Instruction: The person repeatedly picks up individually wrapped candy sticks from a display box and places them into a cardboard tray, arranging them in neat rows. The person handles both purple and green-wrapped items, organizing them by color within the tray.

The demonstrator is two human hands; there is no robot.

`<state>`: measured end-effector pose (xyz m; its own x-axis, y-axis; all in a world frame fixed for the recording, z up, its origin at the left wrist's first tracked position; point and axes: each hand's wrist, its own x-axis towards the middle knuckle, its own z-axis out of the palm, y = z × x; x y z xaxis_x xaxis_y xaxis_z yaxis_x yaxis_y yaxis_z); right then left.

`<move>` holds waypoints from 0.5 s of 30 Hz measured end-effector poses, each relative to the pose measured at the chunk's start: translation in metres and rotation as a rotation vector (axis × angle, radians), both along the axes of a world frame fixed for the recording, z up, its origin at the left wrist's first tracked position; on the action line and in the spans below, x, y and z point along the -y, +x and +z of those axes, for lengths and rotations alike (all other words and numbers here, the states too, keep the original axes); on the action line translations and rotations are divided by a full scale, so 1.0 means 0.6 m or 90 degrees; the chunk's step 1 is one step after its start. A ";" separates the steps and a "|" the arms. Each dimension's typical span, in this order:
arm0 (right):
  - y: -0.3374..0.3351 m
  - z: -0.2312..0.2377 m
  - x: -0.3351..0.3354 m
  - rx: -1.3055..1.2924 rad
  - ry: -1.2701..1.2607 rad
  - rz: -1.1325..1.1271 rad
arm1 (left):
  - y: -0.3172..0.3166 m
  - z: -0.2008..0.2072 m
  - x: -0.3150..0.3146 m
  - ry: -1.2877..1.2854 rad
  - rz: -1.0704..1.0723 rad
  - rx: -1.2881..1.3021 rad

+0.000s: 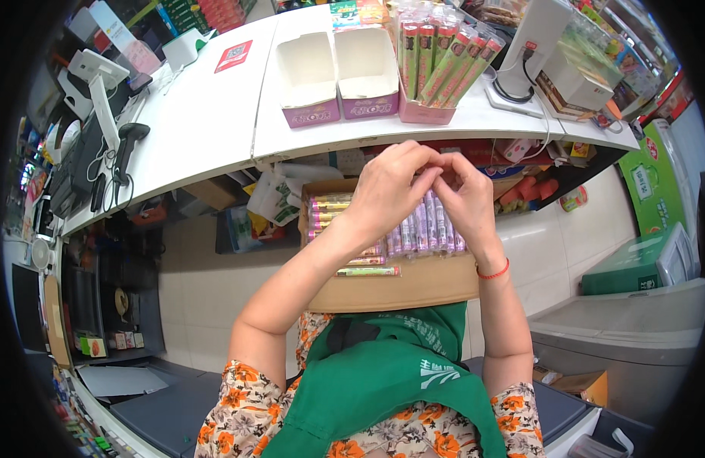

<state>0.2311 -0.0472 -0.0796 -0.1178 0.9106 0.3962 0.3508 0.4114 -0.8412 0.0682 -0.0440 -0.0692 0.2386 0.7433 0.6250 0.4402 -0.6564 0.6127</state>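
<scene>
My left hand (389, 187) and my right hand (468, 200) meet at the fingertips above an open cardboard box (413, 291). The fingers of both are curled into a pinch. Whatever lies between them, if anything, is too small or hidden to make out. Below the hands the box holds rows of slim wrapped tubes: purple ones (423, 230) standing side by side, and yellow and pink ones (322, 217) stacked at the left. A single green tube (368, 271) lies along the near side. My wrists and forearms cover part of the contents.
Beyond the box runs a white counter (207, 114). On it stand two white-lined purple display boxes (305, 76) and a pink box (427, 113) packed with green and red tubes (444, 65). A handheld scanner (130, 153) rests at left; a green bin (635, 263) is at right.
</scene>
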 end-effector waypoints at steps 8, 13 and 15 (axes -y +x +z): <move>0.002 0.039 -0.063 -0.110 0.032 -0.026 | 0.006 0.040 -0.059 -0.019 0.010 0.089; 0.002 0.059 -0.091 -0.144 0.031 -0.013 | 0.008 0.063 -0.094 0.018 0.042 0.109; 0.001 0.065 -0.100 -0.134 0.010 -0.007 | 0.008 0.071 -0.106 0.043 0.052 0.104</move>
